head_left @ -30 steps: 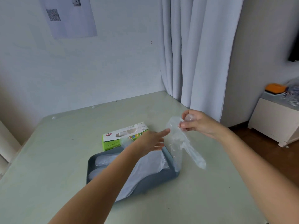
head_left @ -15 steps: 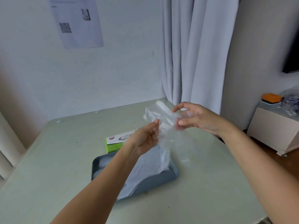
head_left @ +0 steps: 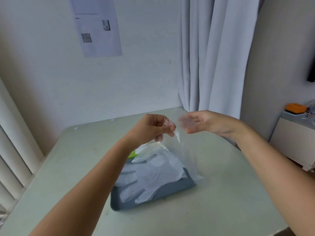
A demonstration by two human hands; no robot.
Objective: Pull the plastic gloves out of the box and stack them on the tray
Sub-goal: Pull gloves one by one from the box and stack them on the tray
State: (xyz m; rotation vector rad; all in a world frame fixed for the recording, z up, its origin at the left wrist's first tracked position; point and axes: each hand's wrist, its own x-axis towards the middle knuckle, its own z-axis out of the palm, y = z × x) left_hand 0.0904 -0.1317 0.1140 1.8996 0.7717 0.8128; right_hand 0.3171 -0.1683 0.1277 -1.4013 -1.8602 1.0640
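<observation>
Plastic glove (head_left: pixel 183 154) in left grip (head_left: pixel 153 129), above glove stack (head_left: pixel 150 178) on tray (head_left: pixel 153 203).

A single wide-angle view comes from a camera worn on the person's head, facing forward and tilted down across the table (head_left: pixel 221 193) toward the room corner where the wall (head_left: pixel 144 74) meets the curtain (head_left: pixel 221 57). Both forearms enter from the bottom edge and run up to mid-frame, so the left hand (head_left: pixel 153 128), the plastic glove (head_left: pixel 187 155) it pinches and the right hand (head_left: pixel 202 121) sit close to the lens, with the tray (head_left: pixel 153 204) just below them. A paper sheet (head_left: pixel 97 26) on the wall fills the top, and a cabinet (head_left: pixel 293 142) sits at the right edge. Straight lines bow near the borders.
</observation>
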